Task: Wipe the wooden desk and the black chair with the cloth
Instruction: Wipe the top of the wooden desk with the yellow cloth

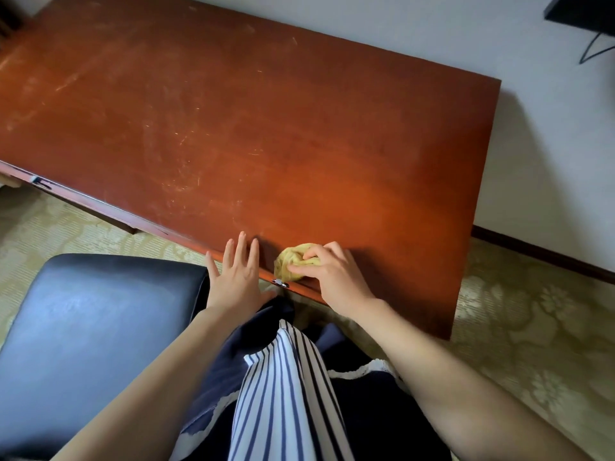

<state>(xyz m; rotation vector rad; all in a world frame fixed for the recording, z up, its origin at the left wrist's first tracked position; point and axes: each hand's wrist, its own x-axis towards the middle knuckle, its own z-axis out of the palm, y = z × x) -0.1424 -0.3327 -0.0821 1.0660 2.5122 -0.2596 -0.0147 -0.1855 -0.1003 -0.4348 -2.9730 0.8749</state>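
Had the black chair down at the left, glossy seat just beside the near edge of the reddish wooden tabletop. Showed plenty of pale scuffs and fine scratches across the left and middle of that top, with a warmer orange sheen toward the near right. Then the left hand, spread flat with straight fingers at the near edge, holding nothing. Just right of it, the yellow cloth, bunched on the tabletop by a small metal fitting, with the right hand curled over it and gripping. Patterned olive carpet underneath, dark baseboard and white wall further right, thin black cable up in the top right corner.
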